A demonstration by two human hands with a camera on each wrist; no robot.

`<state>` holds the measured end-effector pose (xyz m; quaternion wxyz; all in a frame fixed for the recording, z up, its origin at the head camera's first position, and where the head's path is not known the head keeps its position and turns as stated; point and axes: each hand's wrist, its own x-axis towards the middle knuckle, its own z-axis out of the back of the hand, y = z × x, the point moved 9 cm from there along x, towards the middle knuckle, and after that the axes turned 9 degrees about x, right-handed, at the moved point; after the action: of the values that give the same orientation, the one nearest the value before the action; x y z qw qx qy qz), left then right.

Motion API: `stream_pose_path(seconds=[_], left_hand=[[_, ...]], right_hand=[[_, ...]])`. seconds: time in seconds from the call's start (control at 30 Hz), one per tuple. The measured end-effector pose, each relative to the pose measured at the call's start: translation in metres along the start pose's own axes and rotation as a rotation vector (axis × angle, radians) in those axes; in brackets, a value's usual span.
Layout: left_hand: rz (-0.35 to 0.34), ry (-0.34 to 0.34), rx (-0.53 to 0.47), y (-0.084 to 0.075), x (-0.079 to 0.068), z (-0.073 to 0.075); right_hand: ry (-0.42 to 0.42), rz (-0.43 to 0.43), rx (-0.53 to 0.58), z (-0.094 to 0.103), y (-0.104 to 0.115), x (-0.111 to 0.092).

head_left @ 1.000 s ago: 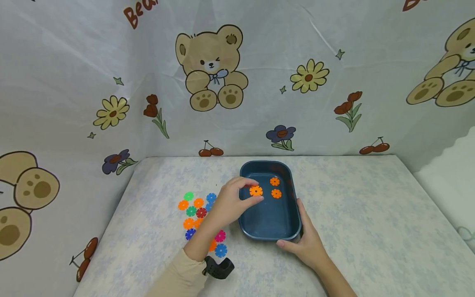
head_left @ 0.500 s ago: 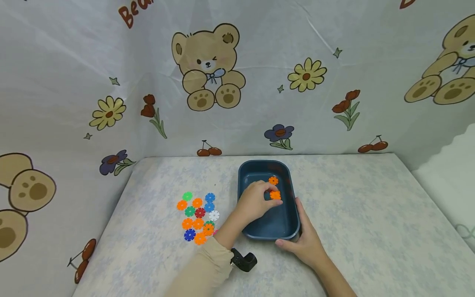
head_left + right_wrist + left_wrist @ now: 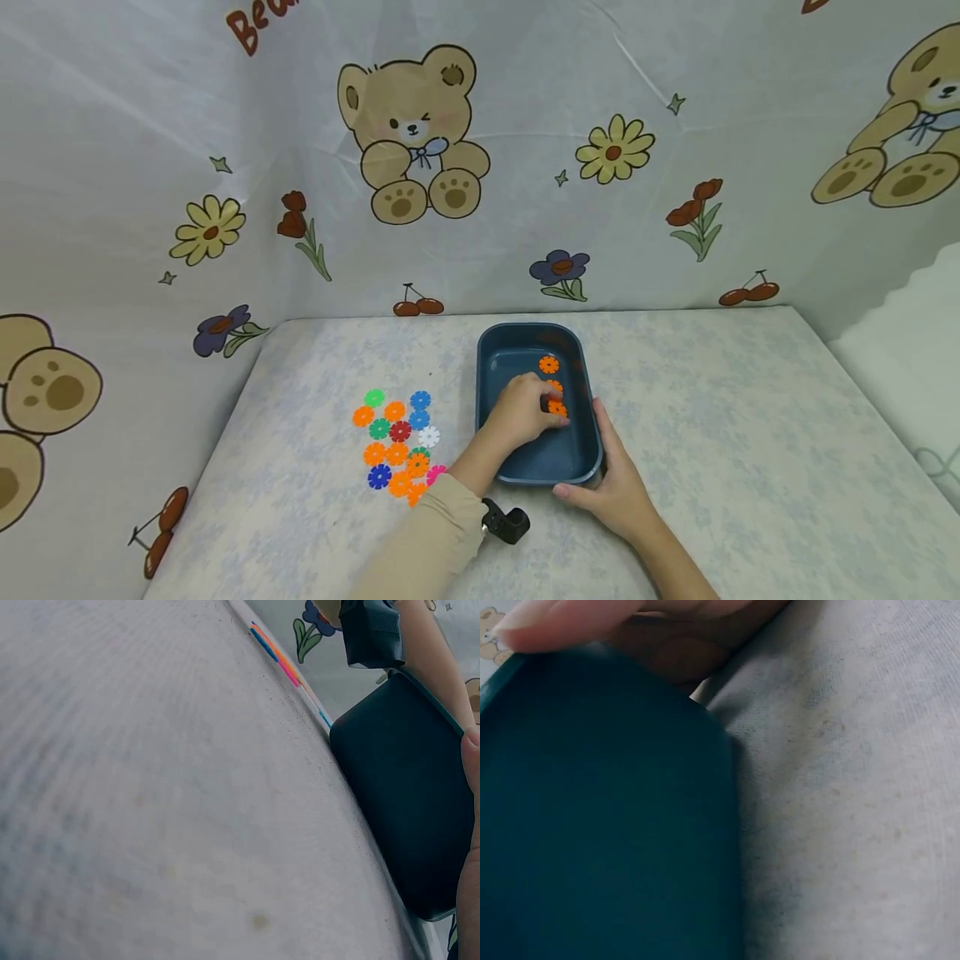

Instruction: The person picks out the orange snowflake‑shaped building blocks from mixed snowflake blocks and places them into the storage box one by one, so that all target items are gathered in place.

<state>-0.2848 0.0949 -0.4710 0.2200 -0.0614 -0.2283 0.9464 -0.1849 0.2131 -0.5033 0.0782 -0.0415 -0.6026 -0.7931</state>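
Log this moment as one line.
left hand: pinching orange disc in blue tray | right hand: gripping tray corner | multicolored discs: left of tray

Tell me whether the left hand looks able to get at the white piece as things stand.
Probably yes, though the left hand pinches an orange piece in the tray and would likely release it first. The white piece lies on the table, left of the tray, with nothing visible over it.
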Motion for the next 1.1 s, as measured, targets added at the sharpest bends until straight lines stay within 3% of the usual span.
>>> stream_pose_path(seconds=[0.3, 0.7, 0.83, 0.93, 1.1], left_hand=[[0.008, 0.03, 0.048, 0.0, 0.002, -0.003], [-0.044, 0.021, 0.151, -0.005, 0.003, -0.01], [-0.062, 0.006, 0.108, -0.006, 0.003, -0.008], [-0.084, -0.016, 0.014, -0.006, 0.002, -0.001], [-0.112, -0.062, -0.129, -0.01, -0.011, 0.027]], right_hand=[[0.003, -0.009, 0.005, -0.001, -0.001, 0.001], [-0.006, 0.003, -0.016, 0.0, -0.002, 0.0], [-0.005, 0.009, -0.016, 0.0, -0.002, 0.001], [-0.004, 0.01, -0.021, 0.0, -0.002, 0.0], [-0.009, 0.003, -0.046, 0.0, -0.001, 0.0]])
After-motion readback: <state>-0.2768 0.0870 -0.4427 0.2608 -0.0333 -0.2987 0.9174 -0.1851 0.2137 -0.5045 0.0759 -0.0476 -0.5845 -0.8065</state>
